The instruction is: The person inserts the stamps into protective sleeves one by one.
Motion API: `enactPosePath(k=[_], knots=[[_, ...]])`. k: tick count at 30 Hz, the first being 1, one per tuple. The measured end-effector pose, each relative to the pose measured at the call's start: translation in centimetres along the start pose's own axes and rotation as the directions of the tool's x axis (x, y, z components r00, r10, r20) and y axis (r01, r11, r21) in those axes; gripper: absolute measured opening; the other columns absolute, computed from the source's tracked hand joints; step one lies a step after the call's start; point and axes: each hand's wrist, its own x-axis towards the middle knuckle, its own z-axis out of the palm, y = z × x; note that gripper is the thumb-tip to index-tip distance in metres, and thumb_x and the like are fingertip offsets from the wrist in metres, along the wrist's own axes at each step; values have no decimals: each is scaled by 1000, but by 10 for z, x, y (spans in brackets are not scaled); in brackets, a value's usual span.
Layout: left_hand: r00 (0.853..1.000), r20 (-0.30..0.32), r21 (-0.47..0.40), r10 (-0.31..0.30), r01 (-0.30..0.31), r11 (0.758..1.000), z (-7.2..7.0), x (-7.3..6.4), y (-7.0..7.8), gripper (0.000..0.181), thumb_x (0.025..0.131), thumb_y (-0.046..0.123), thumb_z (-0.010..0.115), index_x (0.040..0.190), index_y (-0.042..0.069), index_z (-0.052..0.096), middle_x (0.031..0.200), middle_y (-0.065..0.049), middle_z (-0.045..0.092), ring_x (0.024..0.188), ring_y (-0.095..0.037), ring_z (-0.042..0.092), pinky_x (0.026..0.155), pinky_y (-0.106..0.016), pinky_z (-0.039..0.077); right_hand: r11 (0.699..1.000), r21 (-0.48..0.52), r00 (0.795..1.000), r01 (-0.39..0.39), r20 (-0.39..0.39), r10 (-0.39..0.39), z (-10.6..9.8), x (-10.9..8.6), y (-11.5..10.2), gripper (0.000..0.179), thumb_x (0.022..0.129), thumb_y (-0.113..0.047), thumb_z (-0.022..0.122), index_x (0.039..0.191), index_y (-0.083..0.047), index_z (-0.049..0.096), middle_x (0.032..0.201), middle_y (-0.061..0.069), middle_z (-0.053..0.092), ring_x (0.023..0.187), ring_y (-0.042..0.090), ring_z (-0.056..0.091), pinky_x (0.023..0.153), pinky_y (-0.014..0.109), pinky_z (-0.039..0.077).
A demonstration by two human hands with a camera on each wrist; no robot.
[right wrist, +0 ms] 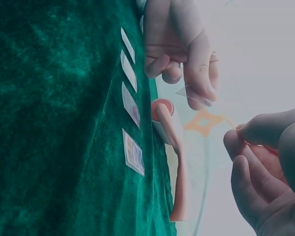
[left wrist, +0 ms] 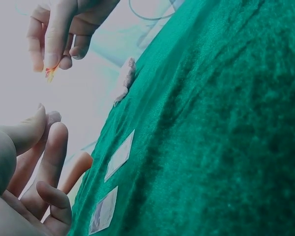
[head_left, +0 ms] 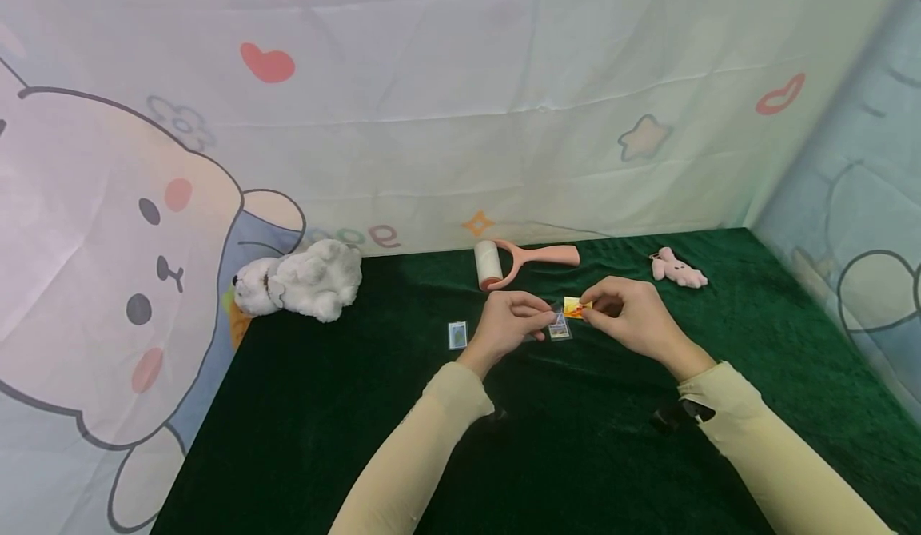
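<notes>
Over the green cloth, my right hand (head_left: 633, 315) pinches a small yellow picture card (head_left: 573, 308) between thumb and fingertips. That card shows nearly edge-on in the left wrist view. Facing it, my left hand (head_left: 507, 323) pinches a clear plastic sleeve (right wrist: 185, 92) by its edge, a corner of it sticking out in the right wrist view. A gap separates sleeve and card there. Several sleeved cards lie in a row on the cloth below, among them a blue-bordered card (head_left: 457, 335) left of my left hand and a sleeved card (head_left: 560, 327) beneath the fingertips.
Behind the hands lies a lint roller with a pink handle (head_left: 547, 255) and white roll (head_left: 488, 265). A white plush dog (head_left: 309, 279) rests at the cloth's left edge, a small pink plush toy (head_left: 678, 269) at the back right. A printed curtain (head_left: 446, 119) hangs behind.
</notes>
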Motion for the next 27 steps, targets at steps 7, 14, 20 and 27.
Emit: enactPosePath(k=[7,14,20,27], knots=[[1000,-3,4,7,-7,1000,1,0,0,10,93,15,82,100,8,80,93,-3,81,66,-17,72,71,-32,61,1000,0,1000,5,-1,-5,1,0,1,14,90,-1,80,102,-10,78,96,3,75,75,11,69,69,31,60],[1000,-3,17,15,-15,1000,1,0,2,13,93,17,82,101,7,80,93,-4,81,65,-17,73,74,-40,62,1000,-3,1000,3,1,-3,1,2,0,14,90,-1,80,101,-9,77,96,3,76,76,12,69,70,31,60],[1000,-14,12,10,-9,1000,0,0,1,12,93,17,82,102,9,80,93,-3,81,66,-18,73,77,-42,62,1000,-5,1000,-5,10,5,0,1,1,14,90,0,80,101,-9,77,95,3,75,77,12,69,70,31,60],[1000,-8,19,17,-16,1000,2,0,3,11,94,17,81,101,9,80,93,-4,81,65,-17,73,77,-46,62,1000,1,1000,4,18,-4,1,1,1,16,90,0,80,101,-10,77,94,1,75,75,11,69,69,31,59]])
